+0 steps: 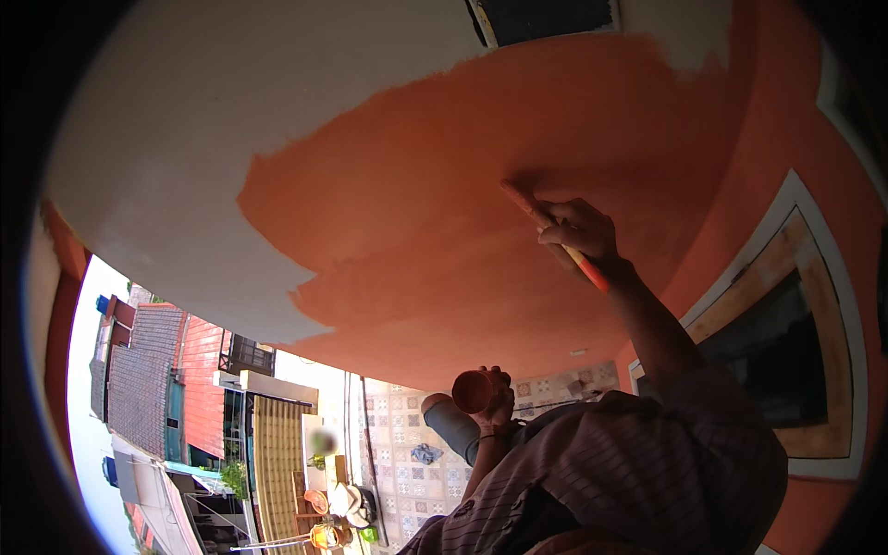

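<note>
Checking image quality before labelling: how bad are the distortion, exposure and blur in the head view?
Head view: heavy fisheye, with a black vignette round the rim and the white-framed window bowed. The sky strip at left is blown out. The orange-painted wall is evenly lit with no glare. The right hand on the orange-handled paintbrush is sharp; the orange paint cup in the left hand is shaded.

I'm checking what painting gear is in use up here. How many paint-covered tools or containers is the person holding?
2. A paintbrush in the right hand, tip against the orange wall, and an orange-stained cup in the left hand, held lower. Others may be out of view.
</note>
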Tool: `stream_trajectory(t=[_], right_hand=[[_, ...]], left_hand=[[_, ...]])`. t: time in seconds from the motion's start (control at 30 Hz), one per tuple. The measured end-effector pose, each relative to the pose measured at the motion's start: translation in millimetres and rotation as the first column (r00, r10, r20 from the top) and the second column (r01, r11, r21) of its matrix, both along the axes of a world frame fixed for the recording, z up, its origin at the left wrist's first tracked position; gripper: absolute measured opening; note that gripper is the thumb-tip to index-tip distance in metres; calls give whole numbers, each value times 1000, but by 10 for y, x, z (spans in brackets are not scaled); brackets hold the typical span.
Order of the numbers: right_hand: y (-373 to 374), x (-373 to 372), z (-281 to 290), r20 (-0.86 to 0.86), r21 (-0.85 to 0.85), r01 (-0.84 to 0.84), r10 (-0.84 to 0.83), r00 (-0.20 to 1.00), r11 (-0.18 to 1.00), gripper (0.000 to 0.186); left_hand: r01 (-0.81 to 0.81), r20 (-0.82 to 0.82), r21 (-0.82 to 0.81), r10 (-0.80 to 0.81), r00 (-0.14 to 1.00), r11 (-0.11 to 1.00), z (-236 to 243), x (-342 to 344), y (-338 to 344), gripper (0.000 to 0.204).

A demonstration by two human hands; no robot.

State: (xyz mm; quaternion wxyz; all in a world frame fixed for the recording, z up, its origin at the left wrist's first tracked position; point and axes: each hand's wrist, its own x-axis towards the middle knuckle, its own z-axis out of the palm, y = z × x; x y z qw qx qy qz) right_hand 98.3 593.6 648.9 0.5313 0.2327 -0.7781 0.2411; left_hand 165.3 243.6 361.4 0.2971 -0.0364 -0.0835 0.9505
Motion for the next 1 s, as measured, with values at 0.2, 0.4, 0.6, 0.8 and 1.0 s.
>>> stream_trajectory(t=[0.2, 0.4, 0.6, 0.8, 1.0], right_hand=[[1167, 475, 289, -210, -485, -50, -61, 976, 873, 13], [1090, 477, 271, -249, -349, 532, -623, 741, 772, 18], [162, 275, 123, 22, -59, 139, -138, 990, 989, 23], [971, 608, 647, -319, -385, 493, -614, 722, 780, 19], [590, 150, 782, -290, -269, 432, -500, 816, 861, 19]], left_hand=[[-11, -52, -31, 9, 999, 999, -89, -4, -12, 81], [-21, -25, -41, 20, 999, 999, -113, 37, -29, 82], [46, -17, -23, -47, 999, 999, -82, 29, 21, 82], [12, -43, 21, -11, 999, 1000, -91, 41, 33, 81], [-115, -1, -12, 115, 993, 993, -81, 57, 49, 76]])
